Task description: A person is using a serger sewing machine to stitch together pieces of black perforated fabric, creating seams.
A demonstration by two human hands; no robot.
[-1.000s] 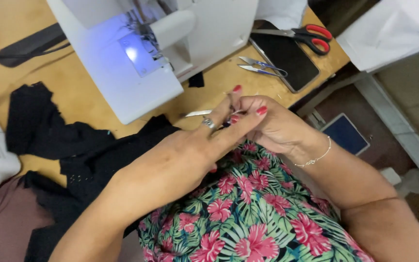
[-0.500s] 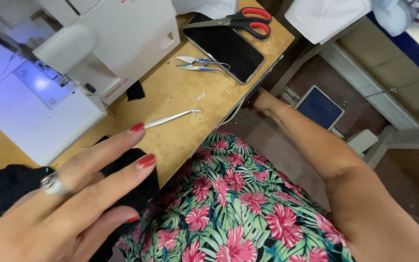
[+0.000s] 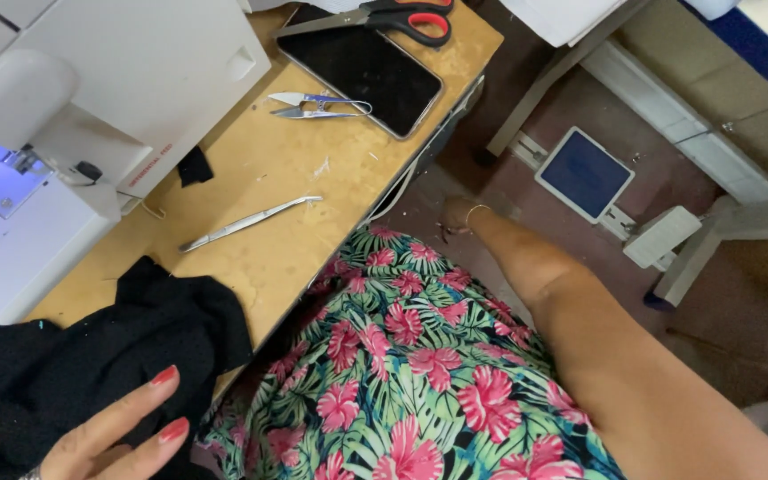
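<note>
**Left hand on the cloth, right arm down by the table edge**

My left hand (image 3: 113,440) lies spread and flat, holding nothing, fingertips on the black fabric (image 3: 91,356), which bunches up and away from them. My right hand (image 3: 460,213) reaches below the table (image 3: 286,178); its grip I cannot tell. Farther off, tweezers (image 3: 251,222) lie slanting toward the sewing machine (image 3: 91,116).
</note>
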